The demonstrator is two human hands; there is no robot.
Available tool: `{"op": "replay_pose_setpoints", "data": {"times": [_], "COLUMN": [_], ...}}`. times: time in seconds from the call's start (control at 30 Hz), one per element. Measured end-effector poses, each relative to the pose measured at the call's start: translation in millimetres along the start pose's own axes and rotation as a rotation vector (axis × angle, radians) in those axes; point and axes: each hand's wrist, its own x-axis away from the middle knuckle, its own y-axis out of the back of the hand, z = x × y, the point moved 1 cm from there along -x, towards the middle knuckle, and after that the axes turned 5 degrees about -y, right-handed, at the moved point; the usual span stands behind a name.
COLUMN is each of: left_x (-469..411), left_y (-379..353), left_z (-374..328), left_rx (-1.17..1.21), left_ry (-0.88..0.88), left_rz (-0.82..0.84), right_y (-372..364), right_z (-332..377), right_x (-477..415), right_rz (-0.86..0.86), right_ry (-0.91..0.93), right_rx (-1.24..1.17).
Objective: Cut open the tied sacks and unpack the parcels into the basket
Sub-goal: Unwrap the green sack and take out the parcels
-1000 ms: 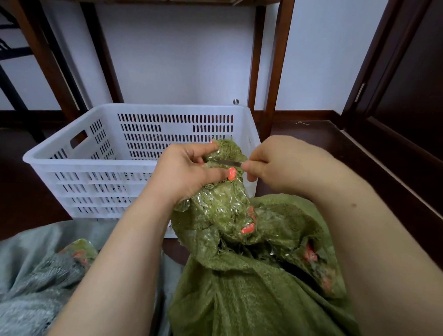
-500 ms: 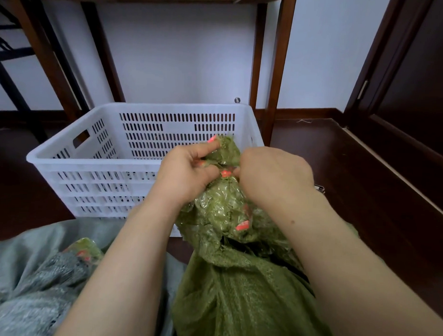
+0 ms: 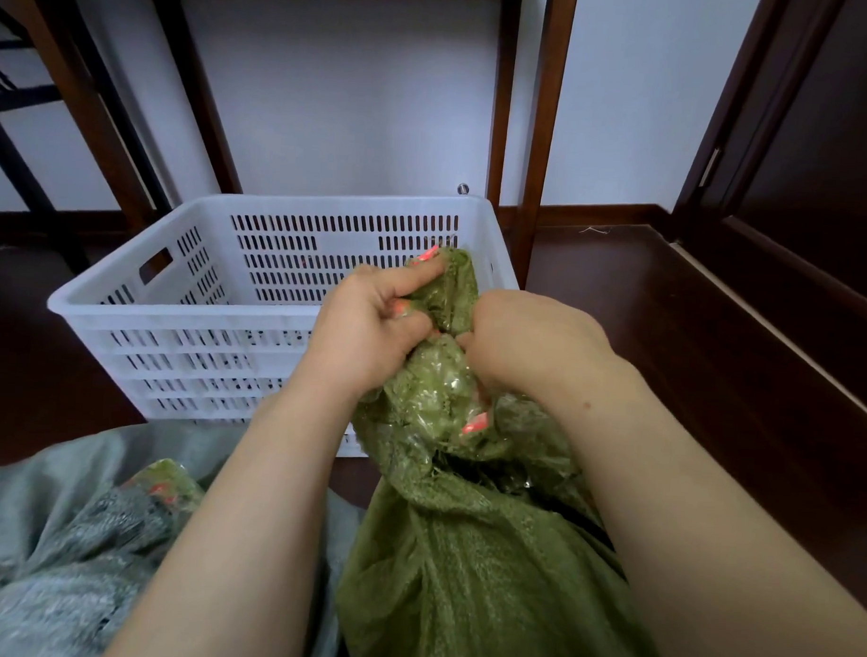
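Head view, nearest first. At the near edge of the floor (image 3: pixel 690 366), centre: green sack (image 3: pixel 462 585), woven, upright between two bare forearms, gathered at the top into a tight neck bound with glossy clear tape (image 3: pixel 439 392) and flecked with orange. To its left, in the near left corner of the floor: grey sack (image 3: pixel 35 550), slumped and creased, with a second taped green-and-orange bundle (image 3: pixel 163 483) lying on it just beside the left forearm. Higher up, at the neck of the green sack: left hand (image 3: pixel 367 326), fingers and thumb curled round the loose tuft of cloth above the binding, orange nails showing, gripping it firmly. Close against it from the other side: right hand (image 3: pixel 534 346), back turned to the lens, curled narrow and pressed to the cinched part of the neck, thumb tip touching the fabric; fingertips hidden underneath, so cannot tell its hold. Just behind both hands: white basket (image 3: pixel 176 314), slotted plastic, standing on the floor, partly covered by the sack's tuft and the left hand. Farther back, at the far edge of the floor: brown wooden frame legs (image 3: pixel 542 111) against a pale wall (image 3: pixel 356 89); along the right edge, dark door (image 3: pixel 810 184).
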Motion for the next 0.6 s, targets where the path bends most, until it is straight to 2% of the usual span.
{"op": "replay_pose_setpoints", "data": {"times": [0.17, 0.3, 0.47, 0.6], "left_x": [2, 0, 3, 3], "left_y": [-4, -4, 4, 10], "left_z": [1, 5, 14, 9], "left_rx": [-0.076, -0.084, 0.073, 0.173], "left_ry": [-0.032, -0.020, 0.188, 0.258], "left_rz": [-0.107, -0.085, -0.078, -0.091], "right_y": [8, 7, 26, 25], "right_z": [-1, -11, -56, -79], "right_x": [3, 1, -2, -8], "right_rz": [0.090, 0.101, 0.221, 0.188], "right_ry": [0.005, 0.011, -0.069, -0.149], "right_rx": [0.064, 0.010, -0.454, -0.829]}}
